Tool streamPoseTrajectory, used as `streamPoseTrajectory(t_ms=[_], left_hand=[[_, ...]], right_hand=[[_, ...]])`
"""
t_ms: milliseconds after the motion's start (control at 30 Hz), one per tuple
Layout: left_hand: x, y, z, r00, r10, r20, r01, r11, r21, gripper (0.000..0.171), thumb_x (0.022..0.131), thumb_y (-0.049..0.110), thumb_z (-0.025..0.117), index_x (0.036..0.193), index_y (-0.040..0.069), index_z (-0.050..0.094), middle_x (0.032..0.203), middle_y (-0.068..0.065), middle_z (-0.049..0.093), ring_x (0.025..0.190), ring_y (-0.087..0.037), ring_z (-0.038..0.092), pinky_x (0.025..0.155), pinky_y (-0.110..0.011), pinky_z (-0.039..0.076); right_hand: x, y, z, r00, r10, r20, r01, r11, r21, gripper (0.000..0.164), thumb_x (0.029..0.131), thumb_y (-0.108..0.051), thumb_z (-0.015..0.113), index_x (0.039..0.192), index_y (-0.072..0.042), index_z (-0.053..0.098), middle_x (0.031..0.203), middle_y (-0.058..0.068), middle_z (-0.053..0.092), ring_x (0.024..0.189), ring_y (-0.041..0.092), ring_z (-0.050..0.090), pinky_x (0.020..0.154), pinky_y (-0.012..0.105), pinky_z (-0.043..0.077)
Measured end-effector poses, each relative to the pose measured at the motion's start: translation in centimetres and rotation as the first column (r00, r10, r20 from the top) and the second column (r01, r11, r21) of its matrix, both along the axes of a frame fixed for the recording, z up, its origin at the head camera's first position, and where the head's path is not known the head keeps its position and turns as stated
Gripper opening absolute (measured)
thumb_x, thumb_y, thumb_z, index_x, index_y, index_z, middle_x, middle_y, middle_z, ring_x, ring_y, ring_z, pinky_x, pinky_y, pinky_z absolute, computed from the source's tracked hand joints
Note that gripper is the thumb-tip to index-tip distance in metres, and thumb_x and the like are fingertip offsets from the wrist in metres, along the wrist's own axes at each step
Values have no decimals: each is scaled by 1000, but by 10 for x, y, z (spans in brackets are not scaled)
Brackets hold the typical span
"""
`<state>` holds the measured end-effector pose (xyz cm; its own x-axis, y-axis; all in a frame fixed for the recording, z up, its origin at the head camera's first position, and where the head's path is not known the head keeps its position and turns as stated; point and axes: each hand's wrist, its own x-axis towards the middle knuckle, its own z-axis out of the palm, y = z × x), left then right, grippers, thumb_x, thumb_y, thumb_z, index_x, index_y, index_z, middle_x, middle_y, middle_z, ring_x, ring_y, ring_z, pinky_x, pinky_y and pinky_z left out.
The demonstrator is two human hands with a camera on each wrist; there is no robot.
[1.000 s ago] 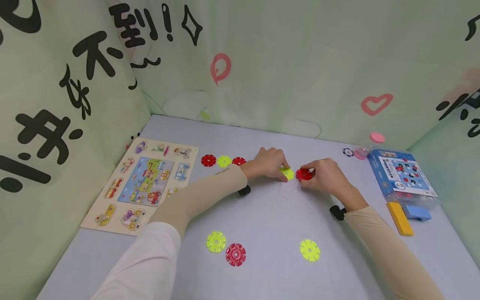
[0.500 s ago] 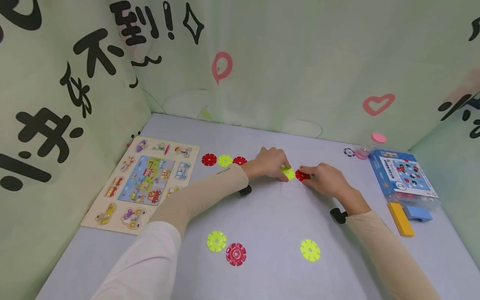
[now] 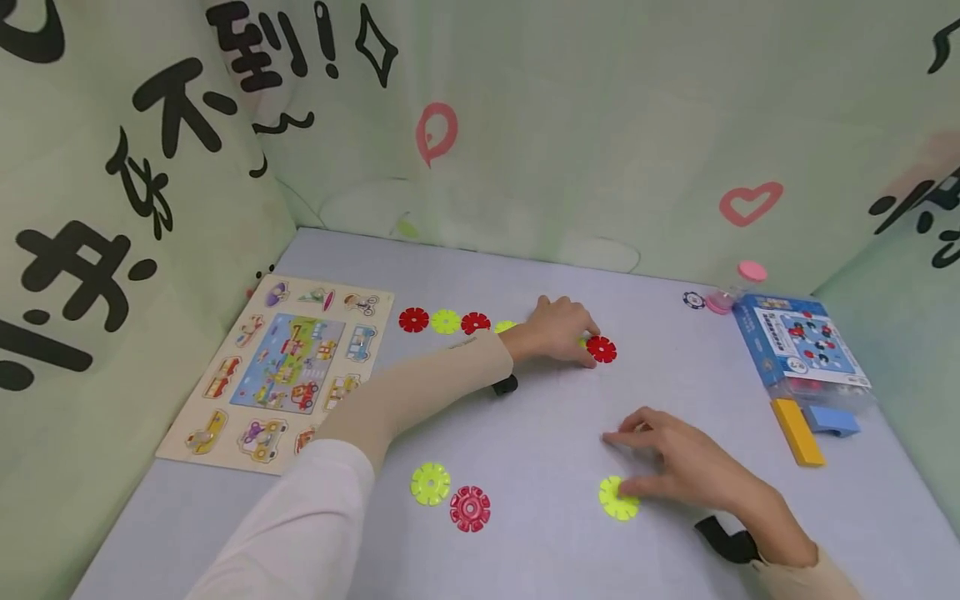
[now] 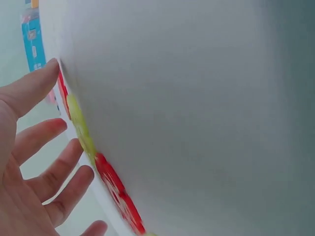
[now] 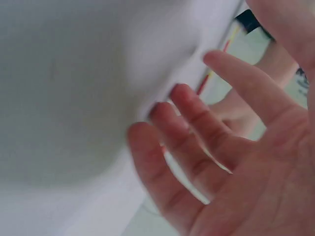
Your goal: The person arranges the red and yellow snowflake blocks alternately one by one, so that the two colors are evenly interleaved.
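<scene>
My left hand point(image 3: 557, 329) is at the right end of a row of notched plastic snowflake discs. Its thumb and forefinger hold the edges of a red snowflake disc point(image 3: 602, 350), while a yellow-green disc beside it is mostly covered. Red and yellow-green pieces point(image 4: 118, 191) run in a line below the fingers in the left wrist view. Nearer the front, my right hand point(image 3: 686, 467) spreads its fingers over the table, its thumb overlapping a loose yellow-green snowflake disc point(image 3: 617, 500). Whether the thumb touches that disc cannot be told. The right wrist view shows the palm and loosely bent fingers point(image 5: 192, 108).
A wooden picture puzzle board point(image 3: 247, 433) lies left. One yellow-green disc point(image 3: 430, 484) and one red disc point(image 3: 470, 509) lie at the front. At right are a blue toy box point(image 3: 802, 342), a yellow block point(image 3: 797, 433), a blue block point(image 3: 832, 421) and a pink-capped bottle point(image 3: 738, 287).
My right hand has let go of the red disc and come down to the loose yellow-green one. My left hand has shifted slightly right, from the yellow-green disc to the red one.
</scene>
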<state>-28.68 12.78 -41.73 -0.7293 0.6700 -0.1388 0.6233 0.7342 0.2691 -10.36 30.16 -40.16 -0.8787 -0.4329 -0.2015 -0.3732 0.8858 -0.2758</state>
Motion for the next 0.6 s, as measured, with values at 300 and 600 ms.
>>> streamPoseTrajectory(t_ms=[300,600], left_hand=[[-3,12,-6,999,17,-50,-19,999,-29,46,80,56,66,124,43,60,112,12,55,98,-9,45,82,-34,34],[-3,12,-7,999,18,-28,-18,999,-28,44,80,53,66,123,43,60,113,14,56,97,-9,45,81,-34,34]], right_hand=[[35,-16,0,1000,-14,16,14,999,31,48,65,-45,83,109,-33,70,101,-18,54,94,3,49,80,24,52],[40,-21,1,996,-6,86,11,999,-52,41,66,-34,84,104,-25,71,101,-15,58,84,3,51,70,17,51]])
